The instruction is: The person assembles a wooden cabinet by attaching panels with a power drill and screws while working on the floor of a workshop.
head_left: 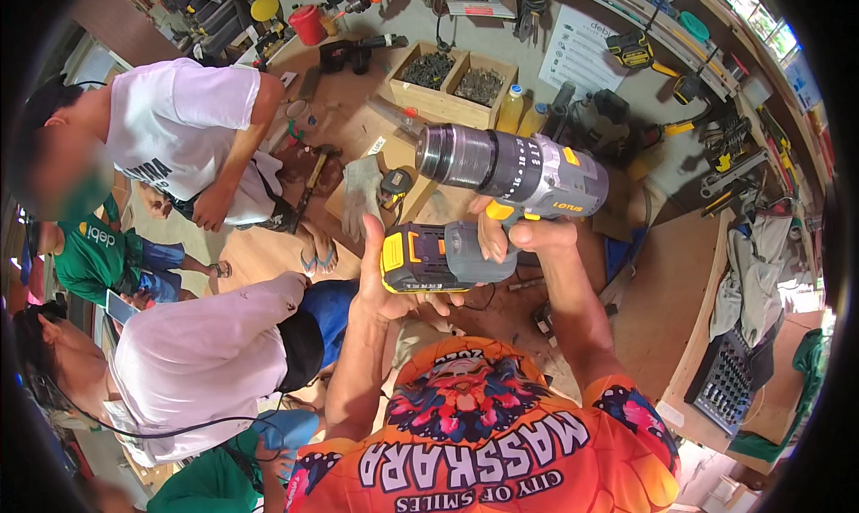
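A grey and black cordless drill (546, 177) with yellow switches is held up before my chest, its chuck toward the left. Round its grip my right hand (544, 235) is closed, fingers near the trigger. The black and yellow battery pack (413, 253) sits at the foot of the grip. My left hand (374, 285) cups that pack from the left and below, thumb upright beside it and fingertips showing under its near edge. Beyond the drill, a tape measure (396, 183) and a grey work glove (361, 186) lie on the workbench.
A wooden box (452, 88) holds screws in two compartments. A hammer (313, 175) and another black power tool (360, 53) lie on the bench. Yellow bottles (511, 110) stand behind the drill. Several people are at the left; an audio mixer (723, 380) sits at the right.
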Demonstrator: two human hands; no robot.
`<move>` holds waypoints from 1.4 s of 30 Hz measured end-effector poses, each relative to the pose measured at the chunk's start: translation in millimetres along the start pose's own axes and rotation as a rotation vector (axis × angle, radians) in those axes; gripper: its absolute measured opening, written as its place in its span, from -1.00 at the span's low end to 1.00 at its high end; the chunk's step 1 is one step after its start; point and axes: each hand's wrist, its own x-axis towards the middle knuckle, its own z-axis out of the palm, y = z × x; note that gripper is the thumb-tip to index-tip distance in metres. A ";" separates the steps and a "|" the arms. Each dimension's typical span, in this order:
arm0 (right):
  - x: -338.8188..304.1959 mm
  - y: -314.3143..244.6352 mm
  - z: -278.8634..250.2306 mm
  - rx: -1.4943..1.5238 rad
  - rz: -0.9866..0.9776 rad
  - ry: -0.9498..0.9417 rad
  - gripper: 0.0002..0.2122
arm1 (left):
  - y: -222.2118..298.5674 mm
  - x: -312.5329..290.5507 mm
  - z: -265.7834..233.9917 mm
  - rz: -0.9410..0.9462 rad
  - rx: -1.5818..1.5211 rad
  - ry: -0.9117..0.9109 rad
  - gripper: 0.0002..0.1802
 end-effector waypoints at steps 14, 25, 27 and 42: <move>-17.0 27.6 12.3 -0.616 -0.124 0.188 -0.52 | -10.6 18.1 -0.5 -0.028 0.165 0.312 0.18; -8.4 66.4 19.9 -1.330 -0.543 0.322 -0.57 | 2.9 60.0 8.9 0.228 0.197 0.636 -0.40; -10.2 83.8 20.1 -1.737 -0.756 0.373 -0.52 | 0.7 71.6 -11.2 0.458 0.056 0.526 -0.32; 2.7 91.3 43.0 -0.794 -0.300 0.776 -0.70 | 4.9 94.2 -27.2 0.552 0.289 0.544 -0.12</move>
